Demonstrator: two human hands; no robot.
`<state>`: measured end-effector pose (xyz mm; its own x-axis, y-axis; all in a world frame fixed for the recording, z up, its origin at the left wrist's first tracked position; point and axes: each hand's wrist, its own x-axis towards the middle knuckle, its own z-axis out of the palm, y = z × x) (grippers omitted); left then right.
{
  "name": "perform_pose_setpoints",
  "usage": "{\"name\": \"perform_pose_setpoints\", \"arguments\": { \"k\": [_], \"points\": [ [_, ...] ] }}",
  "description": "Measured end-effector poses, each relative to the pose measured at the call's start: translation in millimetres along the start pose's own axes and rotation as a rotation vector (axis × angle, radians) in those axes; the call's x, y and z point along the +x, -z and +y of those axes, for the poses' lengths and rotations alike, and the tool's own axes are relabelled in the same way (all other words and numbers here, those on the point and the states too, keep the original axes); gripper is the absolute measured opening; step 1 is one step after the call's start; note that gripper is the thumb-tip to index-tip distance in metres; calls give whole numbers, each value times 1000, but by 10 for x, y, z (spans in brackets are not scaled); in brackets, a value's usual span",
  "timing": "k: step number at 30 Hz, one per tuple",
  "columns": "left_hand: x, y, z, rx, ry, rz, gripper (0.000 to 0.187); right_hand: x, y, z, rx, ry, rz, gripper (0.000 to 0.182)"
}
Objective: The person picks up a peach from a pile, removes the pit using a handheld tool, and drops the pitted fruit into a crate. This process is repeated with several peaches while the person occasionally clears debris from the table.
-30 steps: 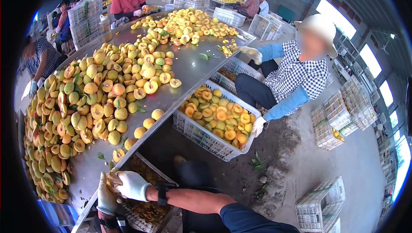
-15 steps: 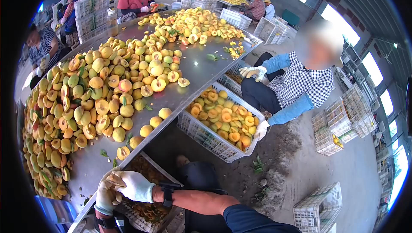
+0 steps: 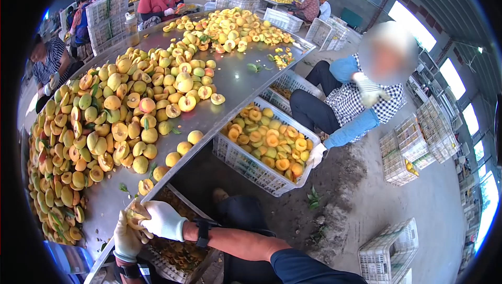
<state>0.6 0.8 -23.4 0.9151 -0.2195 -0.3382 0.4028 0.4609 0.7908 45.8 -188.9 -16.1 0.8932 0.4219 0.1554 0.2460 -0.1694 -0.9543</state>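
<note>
Both my hands wear white gloves and are close together at the table's near edge, over a crate of pits and scraps. A yellow peach is between them, largely covered by the fingers. My left hand is closed around its lower left side. From the right, my right hand grips the same peach with bent fingers. On the metal table just beyond, a cut peach half lies near the edge, with a few whole peaches further along.
A big heap of peaches covers the table's left side. A white crate of peach halves stands right of the table, a seated co-worker's gloved hand at its rim. Stacked crates and an upright crate are at right.
My hands have turned a little, so more of the peach shows between them. The co-worker's other gloved hand has risen from the knee to the chest. The view has shifted slightly.
</note>
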Motion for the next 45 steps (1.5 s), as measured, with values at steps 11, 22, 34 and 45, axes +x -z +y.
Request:
{"name": "perform_pose_setpoints", "arguments": {
  "k": [11,22,34,45],
  "points": [
    [-17,-33,212,-350,-66,141,56,-33,241,-469,221,-311,-230,19],
    [157,-73,89,-243,-35,102,65,-67,-49,-33,-100,-143,-316,23],
    [135,175,-75,34,-300,243,59,-18,-317,59,-85,30,-97,20],
    [174,-169,102,-99,-288,64,65,33,-206,14,-114,-55,-164,22]
  ]
}}
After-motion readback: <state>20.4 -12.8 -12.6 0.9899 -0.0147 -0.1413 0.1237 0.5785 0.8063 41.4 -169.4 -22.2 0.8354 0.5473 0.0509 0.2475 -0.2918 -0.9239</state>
